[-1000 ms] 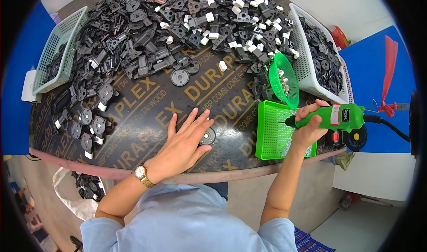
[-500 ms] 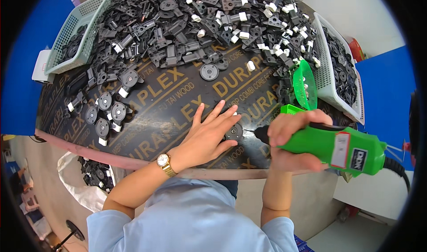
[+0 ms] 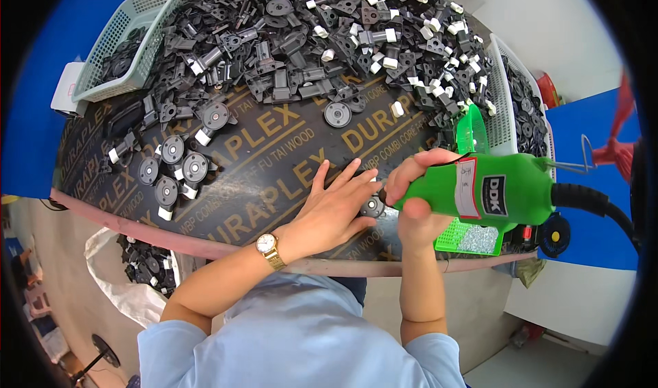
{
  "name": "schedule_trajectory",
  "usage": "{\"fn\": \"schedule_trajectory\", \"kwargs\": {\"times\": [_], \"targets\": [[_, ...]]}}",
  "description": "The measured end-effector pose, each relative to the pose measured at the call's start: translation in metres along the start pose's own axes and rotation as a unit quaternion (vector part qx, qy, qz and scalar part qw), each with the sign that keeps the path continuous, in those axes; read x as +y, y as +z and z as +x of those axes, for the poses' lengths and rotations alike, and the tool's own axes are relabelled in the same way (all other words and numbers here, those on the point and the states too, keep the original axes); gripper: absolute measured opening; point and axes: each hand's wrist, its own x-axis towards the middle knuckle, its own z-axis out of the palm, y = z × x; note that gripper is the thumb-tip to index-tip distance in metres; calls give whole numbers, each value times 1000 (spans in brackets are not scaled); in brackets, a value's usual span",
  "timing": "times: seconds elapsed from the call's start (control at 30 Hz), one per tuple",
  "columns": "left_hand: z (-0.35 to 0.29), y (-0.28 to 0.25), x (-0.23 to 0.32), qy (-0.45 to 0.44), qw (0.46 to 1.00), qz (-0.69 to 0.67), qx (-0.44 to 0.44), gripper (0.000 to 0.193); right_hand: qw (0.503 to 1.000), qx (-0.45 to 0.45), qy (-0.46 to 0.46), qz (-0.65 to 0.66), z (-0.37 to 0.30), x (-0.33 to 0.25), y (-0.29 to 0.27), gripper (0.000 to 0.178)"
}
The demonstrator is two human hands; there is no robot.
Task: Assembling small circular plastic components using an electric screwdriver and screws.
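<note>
Green power screwdriver (image 3: 473, 210), the bulkiest thing in use, is held crosswise above the right side of the table (image 3: 288, 182), its nose to the person's left and its black cable (image 3: 588, 199) trailing off to the right. It should feel fairly weighty and rigid, with a smooth casing that could slip in a damp palm and a cable that may tug at the back; the front of the body, where the nose can be steered, seems the sensible place to grip. The right hand (image 3: 419, 227) is clamped there, fingers curled over the far side and thumb along the near one. The left hand (image 3: 336, 206) rests palm down, fingers spread apart, index finger and thumb framing the round black part (image 3: 372, 206), which lies near the table's front edge, right by the tool's nose. That part is probably light, stiff plastic, unlikely to crush but smooth enough to skid or spin on the slick table, so best pinned by its rim. The right fingers hide the tool's tip, so whether it touches the part cannot be told.
</note>
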Motion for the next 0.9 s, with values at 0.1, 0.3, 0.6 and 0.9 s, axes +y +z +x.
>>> {"fn": "schedule_trajectory", "kwargs": {"times": [0.1, 0.3, 0.6, 0.9], "targets": [[0, -1, 0, 1, 1000, -5, 10, 52, 997, 45, -37, -45, -4, 8, 3, 64], [-1, 3, 9, -7, 999, 28, 36, 53, 985, 90, -58, -138, -3, 9, 4, 63], [-72, -79, 14, -94, 975, -197, -48, 48, 949, 218, -125, -190, 5, -45, -101, 68], [-344, -150, -71, -576, 814, 6, 81, 31, 937, 253, -137, -197, 3, -16, -172, 64]]}}
